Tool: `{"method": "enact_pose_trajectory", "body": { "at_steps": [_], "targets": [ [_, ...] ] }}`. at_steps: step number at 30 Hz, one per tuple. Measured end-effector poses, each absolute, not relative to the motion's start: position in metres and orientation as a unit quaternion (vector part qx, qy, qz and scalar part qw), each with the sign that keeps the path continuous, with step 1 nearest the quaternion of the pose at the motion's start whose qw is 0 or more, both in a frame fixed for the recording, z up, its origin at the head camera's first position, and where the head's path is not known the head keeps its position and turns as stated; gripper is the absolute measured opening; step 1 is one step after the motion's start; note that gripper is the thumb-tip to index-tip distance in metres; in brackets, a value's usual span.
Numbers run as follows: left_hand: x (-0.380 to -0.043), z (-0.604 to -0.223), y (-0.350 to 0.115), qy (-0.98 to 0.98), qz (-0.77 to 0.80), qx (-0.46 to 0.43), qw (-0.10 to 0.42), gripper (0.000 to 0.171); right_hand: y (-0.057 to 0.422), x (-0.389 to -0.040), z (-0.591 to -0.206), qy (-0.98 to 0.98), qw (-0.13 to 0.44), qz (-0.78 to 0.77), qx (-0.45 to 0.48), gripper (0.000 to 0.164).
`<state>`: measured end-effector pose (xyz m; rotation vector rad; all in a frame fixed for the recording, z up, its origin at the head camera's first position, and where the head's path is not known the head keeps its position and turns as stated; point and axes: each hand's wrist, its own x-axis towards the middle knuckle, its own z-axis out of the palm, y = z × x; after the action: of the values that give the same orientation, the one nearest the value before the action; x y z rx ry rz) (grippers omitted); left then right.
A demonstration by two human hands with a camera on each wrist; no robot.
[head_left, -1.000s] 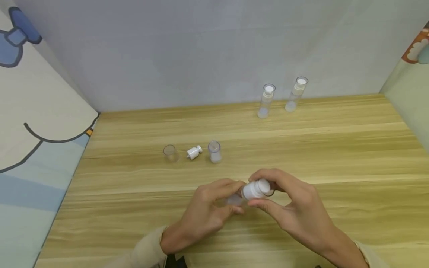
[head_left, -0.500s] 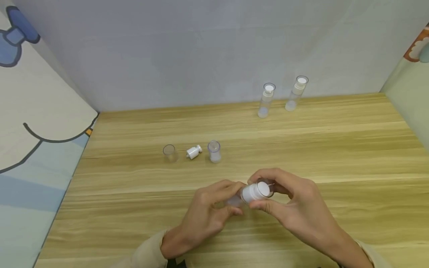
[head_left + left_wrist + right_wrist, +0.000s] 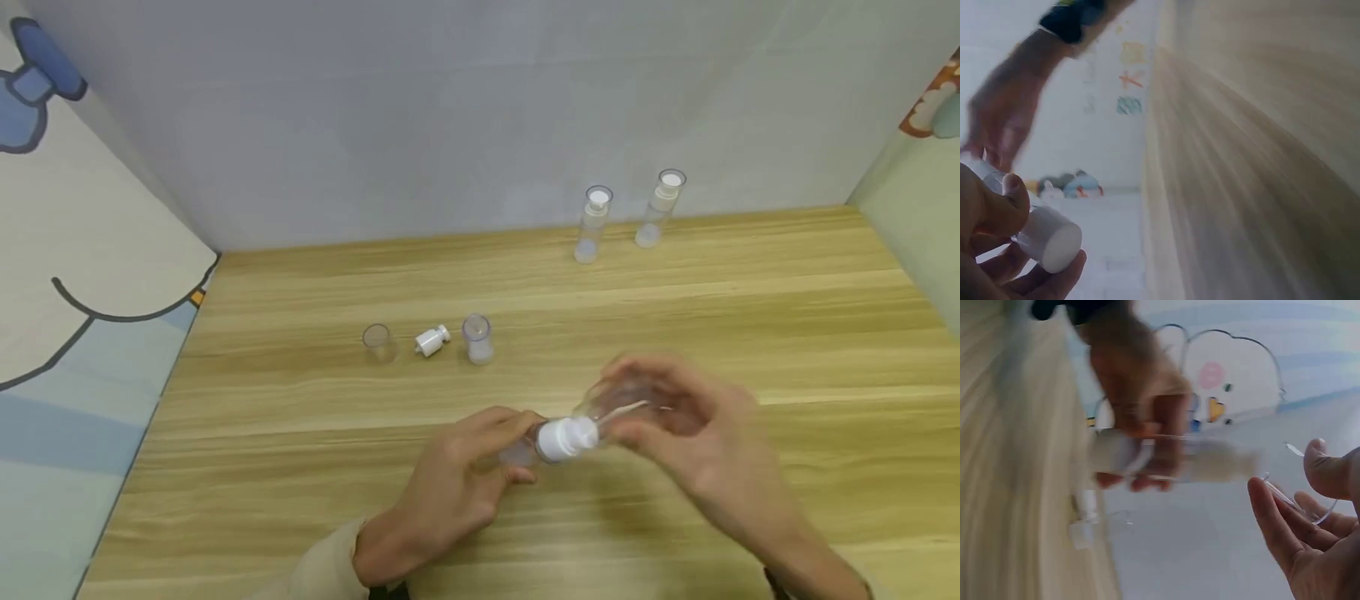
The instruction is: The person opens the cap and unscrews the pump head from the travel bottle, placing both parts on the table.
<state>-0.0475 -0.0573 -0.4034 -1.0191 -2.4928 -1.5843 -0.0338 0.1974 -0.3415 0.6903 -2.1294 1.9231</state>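
My left hand point(image 3: 457, 471) grips the clear body of a small pump bottle point(image 3: 517, 452), which lies tilted over the table. The bottle's white pump head point(image 3: 558, 439) points right and is uncovered. Its white base point(image 3: 1061, 245) shows below the fingers in the left wrist view. Just beyond the pump head, my right hand point(image 3: 708, 442), blurred by motion, holds a clear cap point(image 3: 1321, 520) between thumb and fingers. In the right wrist view, the cap is apart from the pump head's tip.
Farther back on the wooden table point(image 3: 285, 433) are a clear cap point(image 3: 380, 346), a loose white pump head point(image 3: 432, 341) lying on its side, and an upright clear bottle part point(image 3: 479, 342). Two capped pump bottles, one left point(image 3: 592, 227) and one right point(image 3: 658, 212), stand near the back wall.
My right hand has drawn the clear cap off the pump head and moved right with it. The left hand keeps its grip on the bottle, almost unmoved.
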Motion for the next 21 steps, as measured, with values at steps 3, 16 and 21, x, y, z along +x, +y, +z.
{"method": "enact_pose_trajectory", "body": {
  "at_steps": [3, 16, 21],
  "targets": [
    [-0.047, -0.406, -0.068, -0.807, -0.500, -0.314, 0.012, 0.055, 0.213, -0.037, -0.330, -0.665, 0.123, 0.704, 0.216, 0.050],
    [-0.041, -0.400, -0.077, -0.801, -0.491, -0.335, 0.074, 0.051, 0.197, -0.067, -0.323, -0.721, 0.129, 0.650, 0.203, 0.048],
    [-0.035, -0.395, -0.078, -0.803, -0.500, -0.317, 0.066, 0.049, 0.189, -0.081, -0.326, -0.751, 0.131, 0.615, 0.201, 0.048]
  ]
}}
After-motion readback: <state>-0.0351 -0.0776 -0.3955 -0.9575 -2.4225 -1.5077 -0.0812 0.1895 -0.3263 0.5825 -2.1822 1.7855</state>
